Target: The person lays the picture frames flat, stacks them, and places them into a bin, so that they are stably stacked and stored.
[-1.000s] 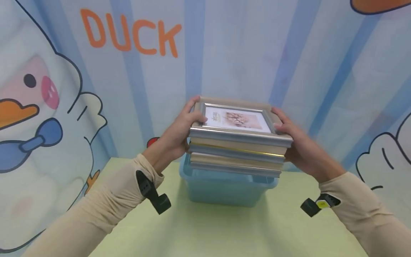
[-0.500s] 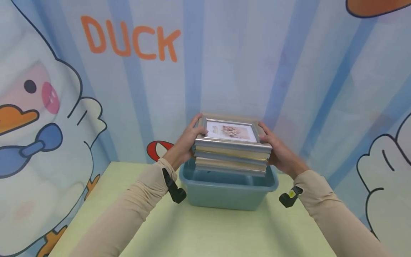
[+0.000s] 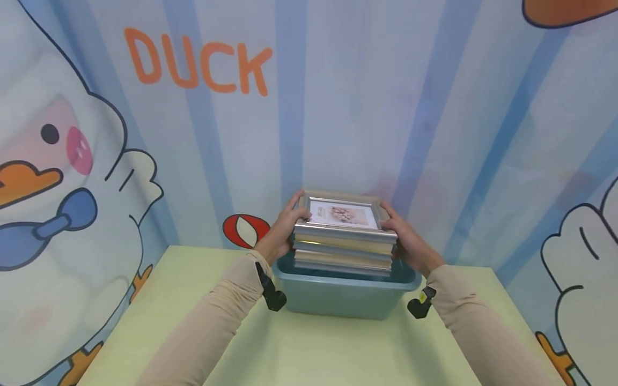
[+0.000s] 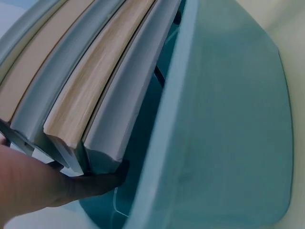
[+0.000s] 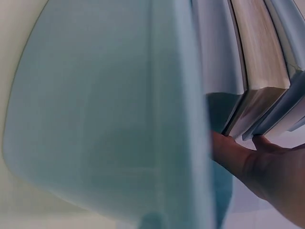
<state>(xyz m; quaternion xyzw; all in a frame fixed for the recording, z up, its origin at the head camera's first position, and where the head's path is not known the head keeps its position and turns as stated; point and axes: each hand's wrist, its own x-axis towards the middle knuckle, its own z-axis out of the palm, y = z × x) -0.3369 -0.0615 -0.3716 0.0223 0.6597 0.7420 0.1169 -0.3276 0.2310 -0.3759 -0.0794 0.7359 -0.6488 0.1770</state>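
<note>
Between both hands is a stack of several silver and beige picture frames (image 3: 345, 241), lying flat, with a floral print in the top one. My left hand (image 3: 285, 225) grips the left end, thumb on the top frame; in the left wrist view its fingers (image 4: 95, 186) reach along the ends to the lowest frame. My right hand (image 3: 407, 236) grips the right end, thumb on top, fingers (image 5: 233, 152) against the frame ends in the right wrist view. Below, a blue-green plastic bin (image 3: 338, 297) stands under the stack, whose bottom overlaps the bin's opening in the head view.
The bin stands on a pale green tabletop (image 3: 318, 354). Close behind rises a striped blue backdrop (image 3: 347, 107) with duck drawings and the word DUCK. Dark thin shapes show inside the bin in the left wrist view.
Both hands have lowered the stack of picture frames, away from the head camera and down toward the bin's opening. The bin has stayed in place.
</note>
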